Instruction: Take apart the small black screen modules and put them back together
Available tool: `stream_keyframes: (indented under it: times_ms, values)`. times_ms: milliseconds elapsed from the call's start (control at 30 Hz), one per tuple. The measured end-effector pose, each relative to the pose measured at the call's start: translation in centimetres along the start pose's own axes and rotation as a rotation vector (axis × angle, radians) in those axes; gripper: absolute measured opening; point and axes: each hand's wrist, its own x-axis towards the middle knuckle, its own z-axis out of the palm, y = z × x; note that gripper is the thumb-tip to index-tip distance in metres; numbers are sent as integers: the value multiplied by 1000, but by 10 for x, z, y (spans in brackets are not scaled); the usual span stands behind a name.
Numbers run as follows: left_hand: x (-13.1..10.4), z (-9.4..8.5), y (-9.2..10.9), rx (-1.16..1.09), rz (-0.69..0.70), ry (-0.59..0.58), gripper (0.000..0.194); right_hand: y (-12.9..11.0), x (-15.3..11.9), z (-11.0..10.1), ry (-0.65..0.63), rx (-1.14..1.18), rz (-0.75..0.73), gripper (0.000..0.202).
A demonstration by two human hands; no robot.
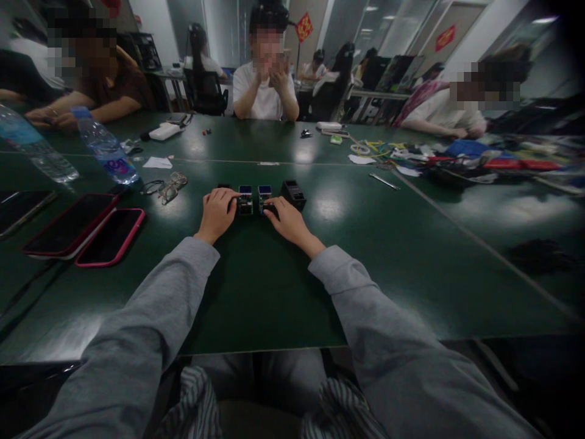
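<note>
Two small circuit boards with blue screens lie side by side on the green table. My left hand (218, 211) is closed at the side of the left circuit board (245, 201), index fingertip and thumb at its edge. The right circuit board (264, 194) has its lower part partly covered by my right hand (290, 221), whose thumb and fingers close on it. Just beyond my right hand sits an open black box-like case (294, 194). Another dark piece (223, 186) shows behind my left hand, mostly hidden.
Phones in red and pink cases (111, 238) and water bottles (107, 149) are on the left, near eyeglasses (172, 188). A metal tool, perhaps tweezers (384, 181), lies to the right. Beyond it is a heap of cables (388, 148). Other people sit around the table.
</note>
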Motion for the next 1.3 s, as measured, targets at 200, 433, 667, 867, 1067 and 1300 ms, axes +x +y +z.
stream_keyframes:
  times_ms: [200,433,667,867,1067,1300]
  values:
    - [0,2,-2,24,7,-1,29,0,-1,0,9,0,1,30]
    - [0,3,-4,43,-5,-23,29,0,0,-1,-5,6,10,32]
    - [-2,5,-4,39,13,-4,29,-1,-1,-1,-3,19,13,31]
    - [-2,6,-5,68,16,-23,32,0,0,0,-6,27,13,31]
    - [-3,5,-4,89,26,-30,37,1,0,3,3,29,3,30]
    - [-3,2,-1,119,43,-69,37,1,0,3,9,32,-1,30]
